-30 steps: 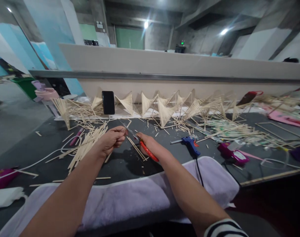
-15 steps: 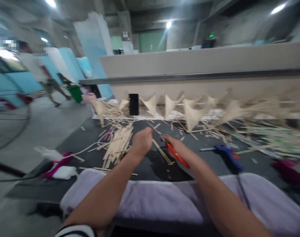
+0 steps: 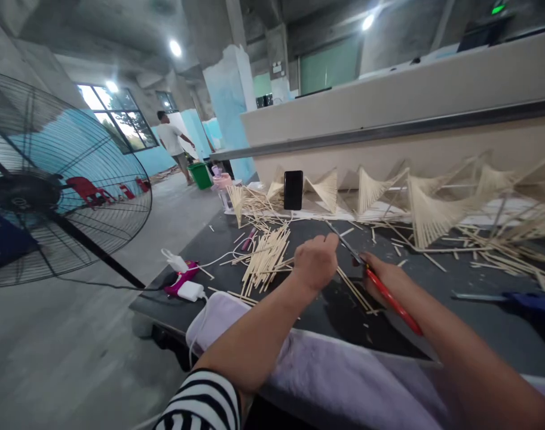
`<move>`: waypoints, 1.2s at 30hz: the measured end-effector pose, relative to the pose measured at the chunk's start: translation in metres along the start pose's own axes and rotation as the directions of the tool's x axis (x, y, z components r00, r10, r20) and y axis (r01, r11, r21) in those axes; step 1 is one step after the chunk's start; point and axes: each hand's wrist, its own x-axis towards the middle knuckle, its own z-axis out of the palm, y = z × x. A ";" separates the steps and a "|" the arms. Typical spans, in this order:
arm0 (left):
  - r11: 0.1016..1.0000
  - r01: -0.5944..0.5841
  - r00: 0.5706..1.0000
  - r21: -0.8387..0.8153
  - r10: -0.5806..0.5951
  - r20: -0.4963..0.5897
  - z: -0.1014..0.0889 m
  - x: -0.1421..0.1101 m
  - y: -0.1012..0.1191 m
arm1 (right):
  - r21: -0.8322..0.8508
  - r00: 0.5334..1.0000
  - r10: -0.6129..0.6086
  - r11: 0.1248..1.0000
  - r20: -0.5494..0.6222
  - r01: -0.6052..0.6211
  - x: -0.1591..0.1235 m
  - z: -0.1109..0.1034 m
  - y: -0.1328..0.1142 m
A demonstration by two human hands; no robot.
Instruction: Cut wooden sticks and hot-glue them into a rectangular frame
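Observation:
My left hand (image 3: 316, 263) is closed just above the dark tabletop, knuckles up; what its fingers hold, if anything, is hidden. To its right, my right hand (image 3: 382, 278) grips a red-handled tool (image 3: 395, 304) with long, narrow metal jaws that point away and to the left, past my left fingertips. Whether the tool is scissors or pliers is unclear. Below the jaws, between my hands, lie a few thin wooden sticks (image 3: 355, 289). A loose heap of sticks (image 3: 266, 257) is spread left of my left hand.
Fan-shaped stick pieces (image 3: 434, 209) line the back, beside an upright black phone (image 3: 293, 190). A blue glue gun (image 3: 532, 301) lies at right. White chargers (image 3: 190, 291) sit at the left edge. A large fan (image 3: 66, 191) stands left; a person (image 3: 171, 140) is beyond.
The view has turned left, so the table appears further right and the large fan has come into sight. My hands keep nearly the same pose, the right one still gripping the red-handled tool.

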 end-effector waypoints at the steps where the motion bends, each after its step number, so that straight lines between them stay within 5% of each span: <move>1: 1.000 0.007 1.000 0.012 -0.007 0.004 0.000 0.001 0.000 | -0.017 1.000 0.018 1.000 0.021 -0.017 -0.001 -0.002 -0.002; 16: 0.999 0.036 0.999 0.014 -0.037 0.037 -0.001 0.000 -0.003 | -0.094 0.996 0.015 0.996 0.087 -0.007 -0.007 -0.005 -0.014; 28: 0.986 -0.094 0.995 0.135 0.099 -0.029 0.004 0.004 -0.001 | 0.021 0.999 -0.047 0.999 0.010 0.046 -0.015 -0.009 -0.009; 36: 0.990 -0.095 0.995 0.100 0.096 -0.003 0.011 0.005 -0.003 | -0.020 0.995 -0.069 0.997 0.069 0.070 -0.009 -0.022 -0.013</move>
